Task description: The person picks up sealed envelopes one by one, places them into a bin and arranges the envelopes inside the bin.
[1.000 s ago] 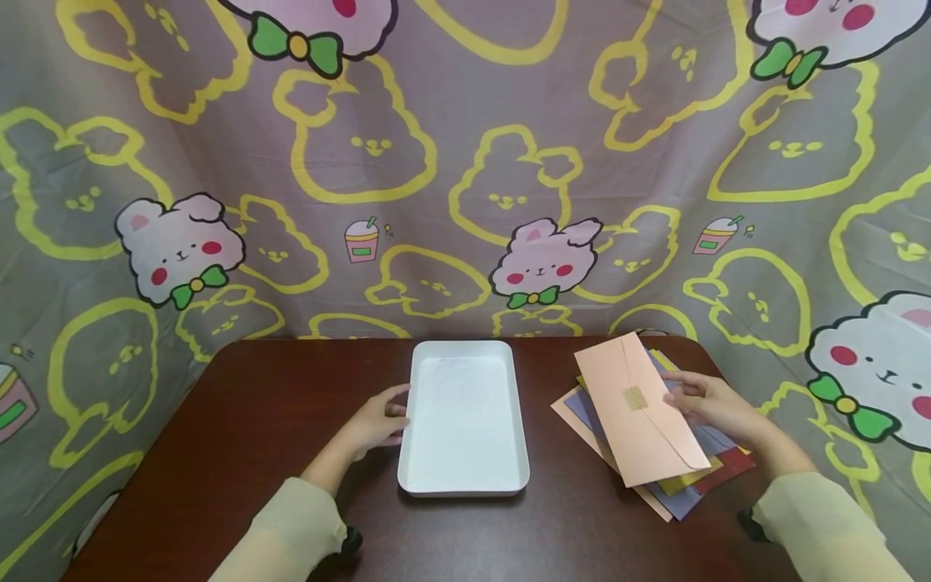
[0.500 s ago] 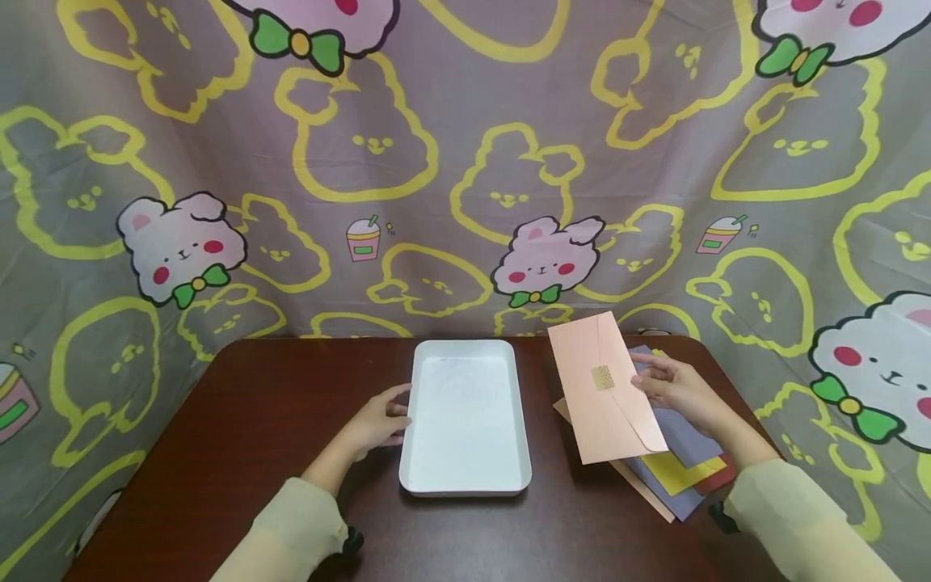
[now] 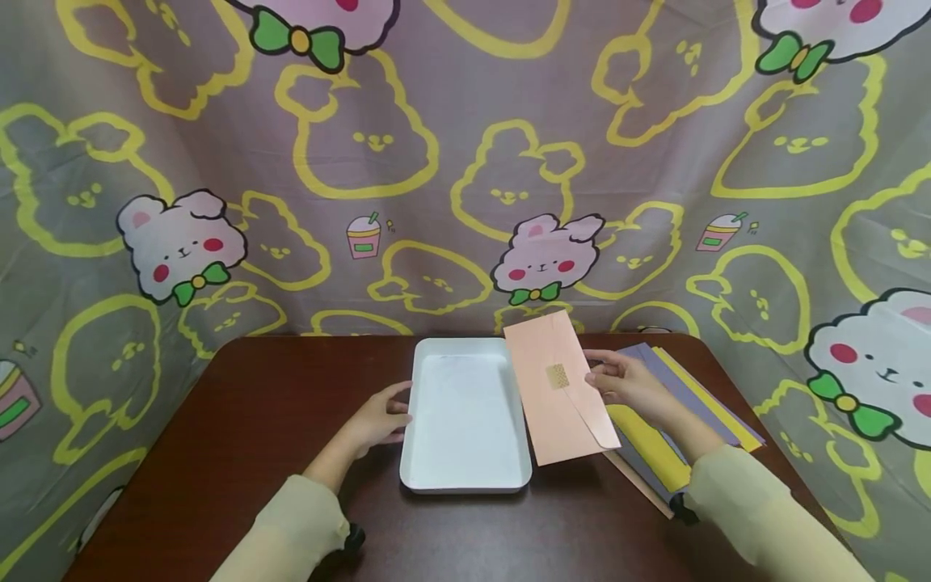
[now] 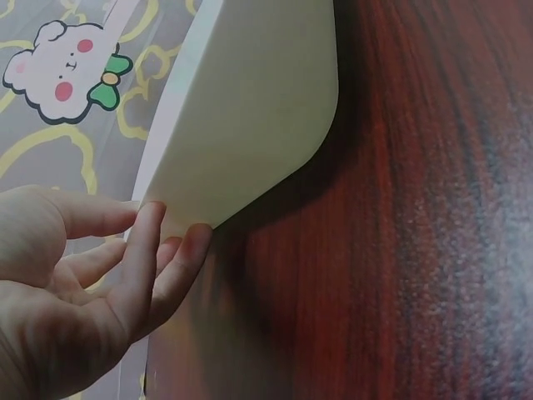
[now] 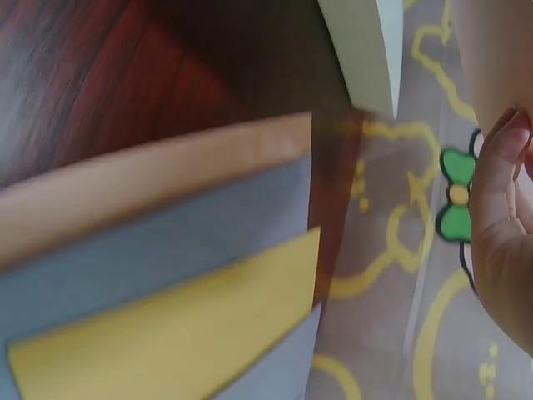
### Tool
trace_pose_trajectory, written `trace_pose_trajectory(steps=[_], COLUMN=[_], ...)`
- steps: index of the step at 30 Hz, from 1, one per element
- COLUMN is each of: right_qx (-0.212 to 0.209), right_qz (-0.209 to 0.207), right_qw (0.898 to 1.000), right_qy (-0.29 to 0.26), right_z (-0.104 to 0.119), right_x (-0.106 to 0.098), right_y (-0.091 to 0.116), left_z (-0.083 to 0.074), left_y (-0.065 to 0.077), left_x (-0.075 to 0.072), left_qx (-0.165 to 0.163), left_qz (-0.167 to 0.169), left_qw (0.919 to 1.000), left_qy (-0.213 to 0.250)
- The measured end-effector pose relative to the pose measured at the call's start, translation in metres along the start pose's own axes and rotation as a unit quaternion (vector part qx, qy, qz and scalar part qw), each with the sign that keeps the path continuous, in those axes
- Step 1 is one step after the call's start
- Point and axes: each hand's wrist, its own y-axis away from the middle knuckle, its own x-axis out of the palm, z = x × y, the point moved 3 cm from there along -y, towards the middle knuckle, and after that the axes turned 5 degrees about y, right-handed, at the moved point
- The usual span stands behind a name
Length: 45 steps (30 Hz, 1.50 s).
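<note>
A white rectangular tray (image 3: 465, 420) lies on the dark wooden table. My left hand (image 3: 374, 416) is at its left side, and in the left wrist view the fingertips (image 4: 198, 237) touch the tray's rim and outer wall. Between thumb and fingers, my right hand (image 3: 634, 390) pinches the right edge of a pale pink envelope (image 3: 553, 420). Its flap side with a gold square seal (image 3: 557, 376) faces up. Raised and tilted, the envelope overlaps the tray's right rim in the head view. Part of it shows in the right wrist view above the hand (image 5: 504, 200).
Right of the tray lies a fanned pile of envelopes, including a yellow one (image 3: 647, 444), a blue-grey one (image 5: 166, 242) and a pink one (image 5: 158, 187) at the bottom. My right forearm covers part of the pile. A patterned curtain (image 3: 407, 162) hangs behind the table (image 3: 262, 420).
My right hand has lifted the pink envelope off the pile and carried it left to the tray's right rim. My left hand stays at the tray's left side.
</note>
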Motion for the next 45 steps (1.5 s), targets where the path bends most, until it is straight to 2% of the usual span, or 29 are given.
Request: trace_pose_trajectory(steps=[7,16,19,26,29,34,45], right_qx=[-0.006,0.021,0.041,0.034,0.039,0.054,0.058], right_qz=[0.008,-0.015,-0.027,-0.01,-0.01,-0.015,-0.028], right_qw=[0.999,0.998,0.997,0.993,0.993,0.993,0.997], right_qy=[-0.046,-0.053,-0.059,-0.109,-0.114,-0.099,-0.048], right_z=[0.003,0.003,0.003,0.004,0.007,0.008,0.002], right_x=[0.04,0.083,0.091,0.106,0.113,0.124,0.14], right_y=[-0.018,-0.031,-0.036,-0.048,-0.052,-0.057,-0.065], left_z=[0.001,-0.001,0.0,0.002,0.001,0.0,-0.001], left_y=[0.001,0.001,0.001,0.0,0.0,0.0,0.0], left_x=[-0.001,-0.001,-0.001,-0.001,-0.001,-0.001,0.0], left_qx=[0.0,0.0,0.004,0.005,0.001,0.002,-0.003], left_qz=[-0.004,-0.001,0.0,-0.001,-0.002,-0.004,-0.005], left_qw=[1.0,1.0,1.0,0.9999,0.9999,0.9999,0.9999], left_qy=[0.005,0.005,0.008,0.012,0.013,0.01,0.012])
